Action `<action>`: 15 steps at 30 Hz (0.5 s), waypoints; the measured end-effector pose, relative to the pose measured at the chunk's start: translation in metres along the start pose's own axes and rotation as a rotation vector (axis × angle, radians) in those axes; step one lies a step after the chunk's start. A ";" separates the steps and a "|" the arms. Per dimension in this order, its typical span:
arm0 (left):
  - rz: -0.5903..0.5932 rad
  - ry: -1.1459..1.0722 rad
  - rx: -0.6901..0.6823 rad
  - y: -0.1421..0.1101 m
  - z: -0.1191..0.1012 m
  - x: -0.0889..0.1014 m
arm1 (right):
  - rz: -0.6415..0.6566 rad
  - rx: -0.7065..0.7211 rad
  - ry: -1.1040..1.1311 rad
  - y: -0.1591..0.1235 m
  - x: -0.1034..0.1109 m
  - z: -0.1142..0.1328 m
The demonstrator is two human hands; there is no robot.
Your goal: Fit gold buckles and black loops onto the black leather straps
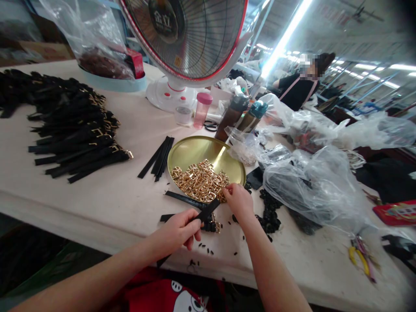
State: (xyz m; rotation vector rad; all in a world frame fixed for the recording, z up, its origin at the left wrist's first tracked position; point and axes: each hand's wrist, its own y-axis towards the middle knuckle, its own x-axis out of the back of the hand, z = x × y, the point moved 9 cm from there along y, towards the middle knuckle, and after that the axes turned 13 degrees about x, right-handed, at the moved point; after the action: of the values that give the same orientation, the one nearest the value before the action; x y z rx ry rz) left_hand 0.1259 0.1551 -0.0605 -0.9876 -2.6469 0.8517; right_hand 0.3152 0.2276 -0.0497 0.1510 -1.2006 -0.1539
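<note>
At the near rim of the round tray (195,149), the left hand (186,227) grips a black strap (209,209) between thumb and fingers. At the gold buckles (201,180) piled in the tray, the right hand (239,201) curls its fingertips; whether they pinch one cannot be determined. Strap likely light, flexible: hold near its end. Buckles probably rigid, slick: pinch the frame.

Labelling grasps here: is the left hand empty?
No, the left hand holds a black strap that points toward the gold tray.
</note>
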 end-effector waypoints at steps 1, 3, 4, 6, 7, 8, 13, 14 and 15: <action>-0.003 0.014 0.007 0.000 0.001 0.000 | 0.017 -0.002 -0.021 0.006 -0.005 -0.001; -0.012 0.047 0.015 -0.002 0.004 0.001 | 0.014 -0.012 -0.020 0.009 -0.008 -0.002; -0.019 0.057 0.010 -0.003 0.004 0.002 | 0.001 -0.013 -0.015 0.006 -0.006 -0.002; -0.045 0.051 -0.025 -0.005 0.000 0.005 | -0.045 -0.023 0.121 -0.004 0.003 0.001; -0.063 0.041 -0.052 -0.007 -0.004 0.007 | -0.058 -0.036 0.276 -0.012 0.007 0.003; -0.085 0.030 -0.084 -0.008 -0.009 0.008 | -0.053 -0.060 0.486 -0.022 0.009 0.007; -0.142 0.022 -0.230 -0.020 -0.037 0.004 | 0.195 -0.217 1.513 -0.086 0.002 0.066; -0.120 0.034 -0.238 -0.022 -0.039 0.000 | 0.237 -0.231 1.614 -0.097 0.001 0.078; -0.084 0.057 -0.236 -0.024 -0.039 -0.006 | 0.276 -0.236 1.677 -0.107 0.001 0.088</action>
State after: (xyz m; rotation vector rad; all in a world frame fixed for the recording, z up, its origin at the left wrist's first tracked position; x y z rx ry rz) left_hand 0.1317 0.1548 -0.0145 -0.9274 -2.7631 0.4942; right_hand 0.2291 0.1194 -0.0391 -0.1091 0.4778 0.0935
